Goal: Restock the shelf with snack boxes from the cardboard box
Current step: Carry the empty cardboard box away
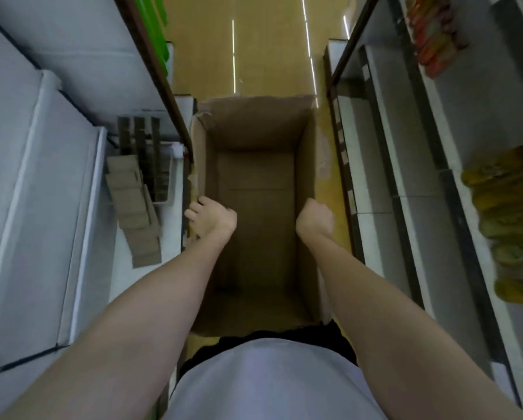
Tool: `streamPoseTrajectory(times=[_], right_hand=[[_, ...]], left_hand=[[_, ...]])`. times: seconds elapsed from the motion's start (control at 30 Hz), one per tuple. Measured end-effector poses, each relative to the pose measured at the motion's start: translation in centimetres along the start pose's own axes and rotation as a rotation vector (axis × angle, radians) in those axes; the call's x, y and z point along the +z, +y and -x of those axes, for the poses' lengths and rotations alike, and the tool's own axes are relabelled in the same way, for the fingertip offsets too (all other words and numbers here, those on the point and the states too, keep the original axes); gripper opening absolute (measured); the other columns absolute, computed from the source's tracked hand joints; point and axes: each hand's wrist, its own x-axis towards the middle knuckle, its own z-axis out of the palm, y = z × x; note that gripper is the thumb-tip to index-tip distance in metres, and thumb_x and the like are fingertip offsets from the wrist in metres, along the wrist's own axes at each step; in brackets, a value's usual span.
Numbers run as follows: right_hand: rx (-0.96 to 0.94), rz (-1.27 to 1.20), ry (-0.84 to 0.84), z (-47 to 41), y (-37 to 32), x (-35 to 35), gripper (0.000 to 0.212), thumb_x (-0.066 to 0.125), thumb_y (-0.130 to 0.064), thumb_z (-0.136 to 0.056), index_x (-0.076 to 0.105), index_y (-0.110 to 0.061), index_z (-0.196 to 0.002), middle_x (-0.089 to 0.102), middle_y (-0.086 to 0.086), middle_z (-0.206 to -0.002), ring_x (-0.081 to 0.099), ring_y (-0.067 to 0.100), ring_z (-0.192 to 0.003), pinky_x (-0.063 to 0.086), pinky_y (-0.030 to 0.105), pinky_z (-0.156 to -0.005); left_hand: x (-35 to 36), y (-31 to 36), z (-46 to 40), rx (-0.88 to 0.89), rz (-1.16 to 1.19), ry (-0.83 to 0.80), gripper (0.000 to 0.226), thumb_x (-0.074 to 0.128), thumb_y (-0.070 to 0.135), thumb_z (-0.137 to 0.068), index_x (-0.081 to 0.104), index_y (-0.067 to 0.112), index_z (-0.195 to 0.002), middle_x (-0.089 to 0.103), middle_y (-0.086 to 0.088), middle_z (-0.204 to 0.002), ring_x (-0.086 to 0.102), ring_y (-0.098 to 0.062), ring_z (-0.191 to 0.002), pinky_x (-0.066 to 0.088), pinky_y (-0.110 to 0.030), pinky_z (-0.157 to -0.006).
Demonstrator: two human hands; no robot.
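From the head camera I looked straight down into an open cardboard box [255, 213] that stood on the yellowish floor [269, 56] of a narrow aisle, between two runs of shelving. I could see its bare bottom and inner walls; no snack boxes showed inside it.

The left hand [213, 218] was at the box's left wall, about halfway along its length. Its fingers [193, 212] curled over the top edge of that wall, so I read it as gripping the rim. The right hand [315, 221] sat at the opposite wall, level with the left one. It was bunched into a fist right at the rim, but the fingers were turned away from me and I could not tell whether they closed on the cardboard or on nothing. The box therefore lay between the two hands, with both forearms reaching down along its sides.

On the left shelf [72, 207], just beside the box, brown cartons [133, 204] lay in an overlapping row, with darker ones [146, 153] standing in a rack behind them. On the right shelf [405, 237], well apart from the hands, I saw yellow-green packets [509, 225] and, farther up, orange-red packets [436, 34]. The picture was blurred, so no labels were readable.
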Motion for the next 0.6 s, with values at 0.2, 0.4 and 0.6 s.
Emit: streamPoseTrajectory(times=[0.2,0.4,0.6], right_hand=[[-0.042,-0.035,-0.032,-10.4,-4.6,-4.3,0.012,0.051,-0.007,-0.098,0.060,-0.011,-0.104,0.066,0.010,-0.108,0.065,0.025,-0.098,0.053,0.032,-0.077],[-0.065,-0.065,-0.130,-20.0,-8.2,-9.1,0.014,0.049,-0.002,-0.097,0.061,-0.008,-0.097,0.066,0.013,-0.109,0.064,0.028,-0.100,0.051,0.032,-0.074],[-0.054,-0.112,-0.112,-28.0,-13.3,-12.1,0.015,0.047,-0.004,-0.097,0.059,-0.008,-0.106,0.063,0.014,-0.111,0.062,0.031,-0.102,0.054,0.039,-0.082]], left_hand=[[-2.9,9.0,-7.0,-0.093,-0.020,0.018,0.064,0.062,0.036,-0.091,0.036,0.007,-0.142,0.036,-0.018,-0.148,0.033,-0.035,-0.134,0.038,-0.045,-0.106],[-7.0,17.5,-14.2,-0.020,-0.040,0.057,0.064,0.059,0.036,-0.092,0.035,0.007,-0.145,0.038,-0.017,-0.147,0.034,-0.035,-0.133,0.038,-0.044,-0.105],[-10.9,24.5,-21.2,0.001,-0.032,0.094,0.065,0.057,0.040,-0.092,0.035,0.008,-0.144,0.037,-0.016,-0.145,0.034,-0.036,-0.132,0.037,-0.047,-0.106]])
